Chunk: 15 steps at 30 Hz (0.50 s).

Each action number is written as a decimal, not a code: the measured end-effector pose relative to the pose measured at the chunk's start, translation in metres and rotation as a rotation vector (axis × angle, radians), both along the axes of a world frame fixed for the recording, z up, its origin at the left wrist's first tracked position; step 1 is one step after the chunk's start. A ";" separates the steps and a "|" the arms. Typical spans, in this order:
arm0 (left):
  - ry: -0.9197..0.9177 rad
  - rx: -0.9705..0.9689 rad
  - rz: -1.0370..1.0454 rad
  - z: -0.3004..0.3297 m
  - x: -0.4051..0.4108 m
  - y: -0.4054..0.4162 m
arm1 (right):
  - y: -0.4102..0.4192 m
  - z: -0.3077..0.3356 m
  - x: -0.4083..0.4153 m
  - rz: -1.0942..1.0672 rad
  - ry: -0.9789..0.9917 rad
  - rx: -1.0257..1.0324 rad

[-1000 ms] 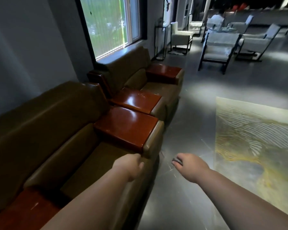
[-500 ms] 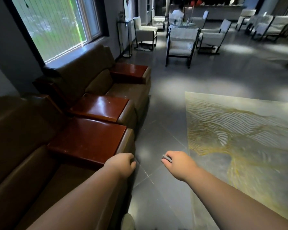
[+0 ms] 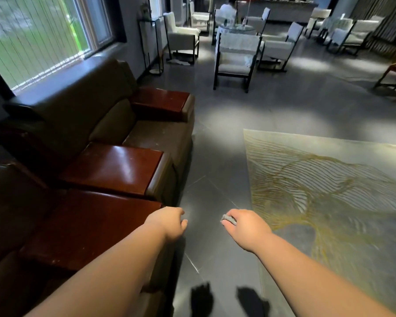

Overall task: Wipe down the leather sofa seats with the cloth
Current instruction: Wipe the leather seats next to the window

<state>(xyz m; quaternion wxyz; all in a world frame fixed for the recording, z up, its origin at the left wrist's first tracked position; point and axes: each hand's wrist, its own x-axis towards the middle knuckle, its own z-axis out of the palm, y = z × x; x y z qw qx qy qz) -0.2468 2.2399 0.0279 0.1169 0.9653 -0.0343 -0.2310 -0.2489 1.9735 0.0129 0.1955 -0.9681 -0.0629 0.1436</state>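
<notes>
Both hands hung over floor: right hand balled round the cloth, left hand loosely curled, empty, so the seat risked getting skipped

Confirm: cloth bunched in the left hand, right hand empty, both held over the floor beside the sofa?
Wrong hand. The head view shows the grey cloth bunched in the right hand; the left hand is empty. Both are over the floor beside the sofa.
</notes>
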 end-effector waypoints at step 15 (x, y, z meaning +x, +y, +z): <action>0.032 0.053 0.043 -0.013 0.223 -0.044 | -0.067 -0.022 0.243 0.162 0.026 -0.065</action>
